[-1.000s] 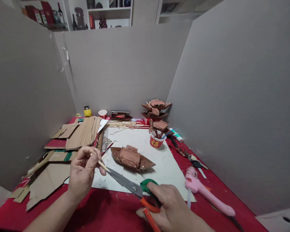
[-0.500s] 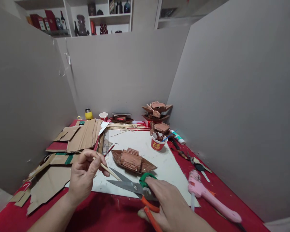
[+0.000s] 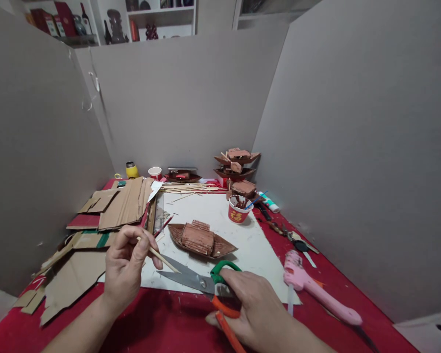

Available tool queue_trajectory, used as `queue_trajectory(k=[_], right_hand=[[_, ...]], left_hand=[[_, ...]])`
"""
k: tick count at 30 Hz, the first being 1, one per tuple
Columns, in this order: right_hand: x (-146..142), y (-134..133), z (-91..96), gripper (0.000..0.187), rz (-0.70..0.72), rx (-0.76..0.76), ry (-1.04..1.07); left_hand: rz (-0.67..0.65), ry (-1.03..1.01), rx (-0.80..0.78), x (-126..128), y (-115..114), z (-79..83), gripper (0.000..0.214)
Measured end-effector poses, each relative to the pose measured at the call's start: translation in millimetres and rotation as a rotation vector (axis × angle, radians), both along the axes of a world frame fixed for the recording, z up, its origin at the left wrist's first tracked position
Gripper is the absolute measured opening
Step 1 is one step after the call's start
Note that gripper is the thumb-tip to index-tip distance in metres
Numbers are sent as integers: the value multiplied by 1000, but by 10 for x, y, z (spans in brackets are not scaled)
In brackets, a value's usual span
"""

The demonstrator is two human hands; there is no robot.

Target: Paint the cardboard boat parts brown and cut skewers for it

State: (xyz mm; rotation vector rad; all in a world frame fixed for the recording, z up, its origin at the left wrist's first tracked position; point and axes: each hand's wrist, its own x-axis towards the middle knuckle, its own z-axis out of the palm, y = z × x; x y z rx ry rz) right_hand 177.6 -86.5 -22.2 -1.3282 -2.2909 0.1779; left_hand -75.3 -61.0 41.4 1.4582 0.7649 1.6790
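Pinched in the fingers of my left hand (image 3: 130,257) is a thin wooden stick (image 3: 163,258), slanting down to the right. My right hand (image 3: 252,304) grips a pair of scissors (image 3: 194,280) with green and orange handles. Their blades point left and stand apart, with the lower end of the stick between them. Just beyond the blades a brown model boat (image 3: 200,239) with a ridged roof lies on a white sheet (image 3: 257,264).
Torn cardboard (image 3: 73,274) is piled on the left. A pink glue gun (image 3: 316,289) lies on the right of the red cloth (image 3: 161,323). A red paint cup (image 3: 240,210), loose sticks (image 3: 191,188) and more model boats (image 3: 237,157) stand farther back.
The view has shifted slightly, so everything sits a little higher and to the left. The scissor blades look slightly less spread around the stick. Both hands keep their holds.
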Motion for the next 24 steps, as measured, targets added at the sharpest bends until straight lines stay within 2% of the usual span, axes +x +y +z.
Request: queue_trajectory(k=[9,15,24], right_hand=[[-25,-17,-5,54,26,26,32],[-35,-11,21,51,-10,11,16],[-43,-26,19,51,10,39,6]], left_hand=[[30,-18,-8,22,-28,15,11],[48,-13,20,22,-45,11,12],[29,-28,-49,13,-28,-13,13]])
